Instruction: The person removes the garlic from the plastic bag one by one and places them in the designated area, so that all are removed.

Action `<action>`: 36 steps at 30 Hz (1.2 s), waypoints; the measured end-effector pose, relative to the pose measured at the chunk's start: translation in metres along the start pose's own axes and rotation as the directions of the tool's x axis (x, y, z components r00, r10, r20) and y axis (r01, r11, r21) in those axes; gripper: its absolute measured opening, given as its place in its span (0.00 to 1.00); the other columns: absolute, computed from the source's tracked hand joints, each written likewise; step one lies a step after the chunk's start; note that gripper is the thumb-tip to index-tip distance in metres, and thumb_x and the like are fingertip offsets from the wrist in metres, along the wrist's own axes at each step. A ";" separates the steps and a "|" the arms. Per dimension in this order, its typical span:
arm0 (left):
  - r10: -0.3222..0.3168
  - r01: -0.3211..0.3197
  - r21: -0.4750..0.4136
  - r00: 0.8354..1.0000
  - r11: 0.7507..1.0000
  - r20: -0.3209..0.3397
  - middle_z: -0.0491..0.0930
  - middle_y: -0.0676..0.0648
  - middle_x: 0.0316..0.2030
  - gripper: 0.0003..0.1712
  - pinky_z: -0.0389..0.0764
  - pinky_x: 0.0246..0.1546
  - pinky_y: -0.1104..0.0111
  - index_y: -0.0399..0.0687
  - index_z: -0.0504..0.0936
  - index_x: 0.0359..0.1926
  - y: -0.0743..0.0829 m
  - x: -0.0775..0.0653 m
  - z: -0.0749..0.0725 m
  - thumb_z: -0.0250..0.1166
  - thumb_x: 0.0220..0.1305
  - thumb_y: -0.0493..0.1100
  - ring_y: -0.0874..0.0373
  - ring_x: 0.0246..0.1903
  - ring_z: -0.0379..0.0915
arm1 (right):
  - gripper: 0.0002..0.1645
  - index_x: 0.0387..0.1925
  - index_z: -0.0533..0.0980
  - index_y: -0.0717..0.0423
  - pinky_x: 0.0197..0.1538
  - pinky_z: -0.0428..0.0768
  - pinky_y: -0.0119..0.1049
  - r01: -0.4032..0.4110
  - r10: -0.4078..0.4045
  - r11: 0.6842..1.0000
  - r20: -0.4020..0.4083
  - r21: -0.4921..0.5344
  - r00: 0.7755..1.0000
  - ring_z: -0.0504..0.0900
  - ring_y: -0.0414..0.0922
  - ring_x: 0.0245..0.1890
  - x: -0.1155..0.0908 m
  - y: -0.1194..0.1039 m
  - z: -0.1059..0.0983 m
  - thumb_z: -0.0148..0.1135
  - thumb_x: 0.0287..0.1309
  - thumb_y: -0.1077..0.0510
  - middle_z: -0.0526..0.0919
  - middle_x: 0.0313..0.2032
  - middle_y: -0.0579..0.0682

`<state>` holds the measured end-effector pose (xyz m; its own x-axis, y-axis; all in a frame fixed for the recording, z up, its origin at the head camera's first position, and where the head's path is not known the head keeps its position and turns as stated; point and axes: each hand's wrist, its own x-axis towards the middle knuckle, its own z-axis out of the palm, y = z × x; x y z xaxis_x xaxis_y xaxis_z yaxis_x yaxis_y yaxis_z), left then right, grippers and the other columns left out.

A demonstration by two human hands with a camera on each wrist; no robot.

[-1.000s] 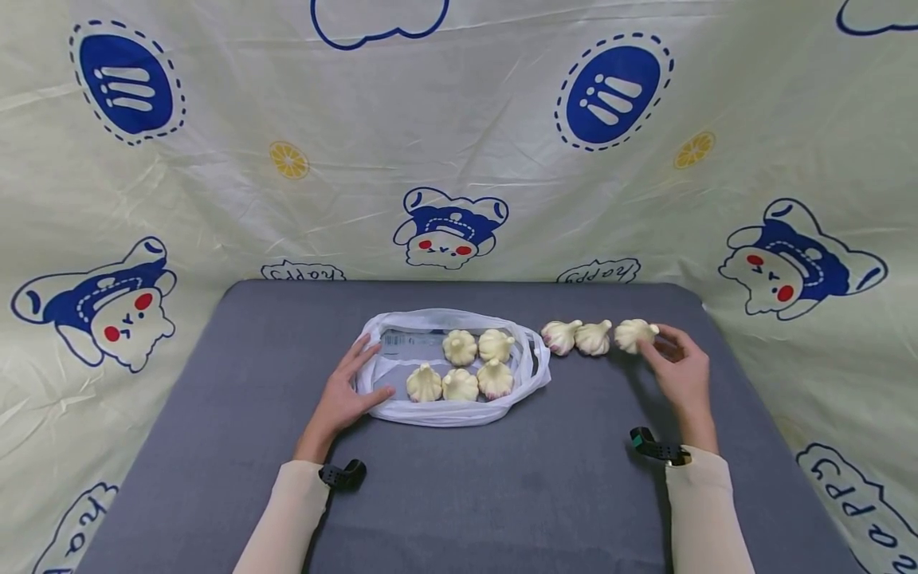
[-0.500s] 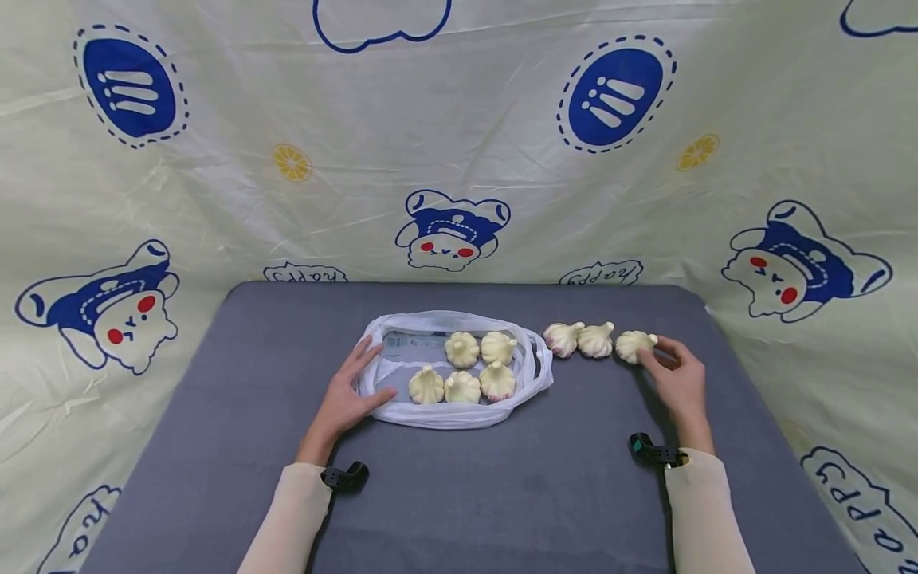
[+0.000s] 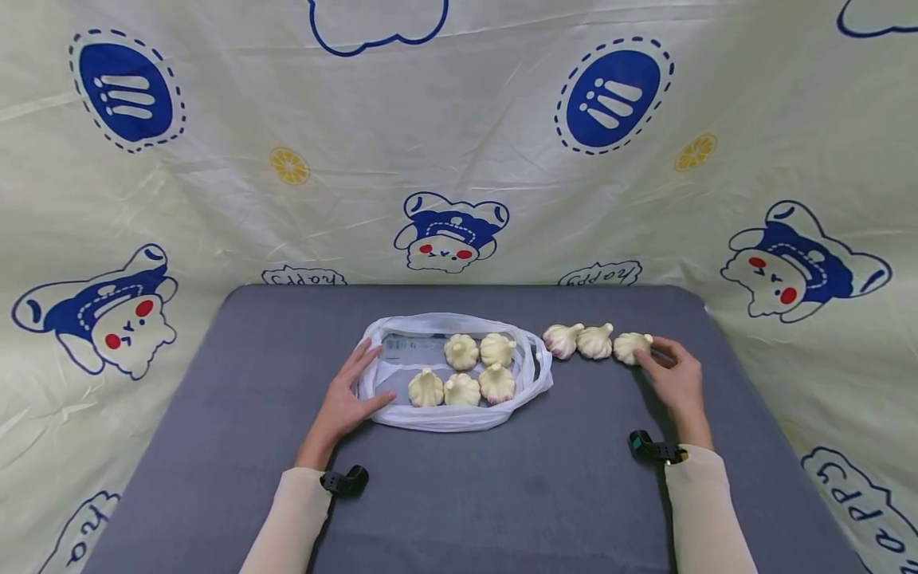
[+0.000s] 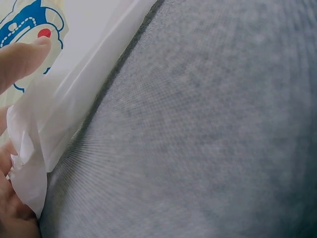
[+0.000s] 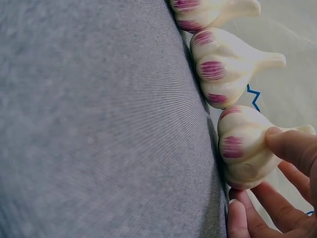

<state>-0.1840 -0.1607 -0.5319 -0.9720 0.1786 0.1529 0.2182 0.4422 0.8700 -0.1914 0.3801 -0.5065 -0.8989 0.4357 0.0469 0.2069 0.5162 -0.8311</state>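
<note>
Garlic bulb (image 3: 629,349) looks set on the counter (image 3: 516,494), neck up, just left of your right hand (image 3: 677,381), which has it pinched (left hand (image 3: 346,405) way over on the bag (image 3: 459,420), fingers spread).

Left sleeve (image 3: 285,518): plain cream, behind left fingers (image 3: 356,364) | left wristband (image 3: 345,481): black, curved end | right sleeve (image 3: 703,510): plain cream, behind right fingers (image 3: 672,349) | right wristband (image 3: 656,450): black, green mark (image 3: 636,443)
</note>
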 end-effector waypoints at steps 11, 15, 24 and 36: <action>0.018 -0.018 0.008 1.000 1.000 -0.006 0.54 0.45 0.81 0.47 0.52 0.75 0.36 0.46 0.69 0.75 -0.001 0.000 0.001 0.78 0.57 0.48 0.40 0.80 0.45 | 0.30 0.64 0.76 0.60 0.40 0.74 0.13 0.022 -0.022 1.000 -0.004 0.014 1.000 0.77 0.25 0.45 0.004 0.000 0.002 0.67 0.68 0.49 0.79 0.64 0.62; 0.011 -0.011 0.016 1.000 1.000 -0.008 0.54 0.45 0.81 0.47 0.52 0.75 0.37 0.47 0.69 0.75 -0.002 -0.001 0.001 0.78 0.57 0.48 0.40 0.81 0.45 | 0.30 0.64 0.76 0.60 0.40 0.74 0.13 0.019 -0.019 1.000 -0.006 0.008 1.000 0.80 0.32 0.49 0.004 0.000 0.003 0.67 0.68 0.48 0.79 0.63 0.61; 0.014 -0.014 0.011 1.000 1.000 -0.005 0.54 0.46 0.81 0.47 0.51 0.76 0.37 0.45 0.69 0.75 0.001 0.000 0.001 0.78 0.56 0.48 0.41 0.81 0.45 | 0.31 0.66 0.75 0.60 0.40 0.73 0.13 0.012 -0.012 1.000 0.002 0.006 1.000 0.83 0.47 0.56 0.004 0.001 0.003 0.66 0.68 0.50 0.78 0.64 0.61; 0.019 -0.020 -0.014 1.000 1.000 0.000 0.54 0.47 0.81 0.47 0.50 0.76 0.37 0.47 0.69 0.75 -0.001 -0.002 0.000 0.78 0.57 0.48 0.42 0.81 0.44 | 0.33 0.69 0.71 0.62 0.40 0.73 0.13 0.013 -0.014 0.999 0.028 0.035 0.999 0.75 0.23 0.41 0.002 0.001 0.001 0.65 0.69 0.51 0.76 0.66 0.64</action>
<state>-0.1826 -0.1612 -0.5327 -0.9676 0.1869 0.1701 0.2358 0.4263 0.8733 -0.1931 0.3810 -0.5081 -0.9123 0.4073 0.0427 0.1814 0.4954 -0.8495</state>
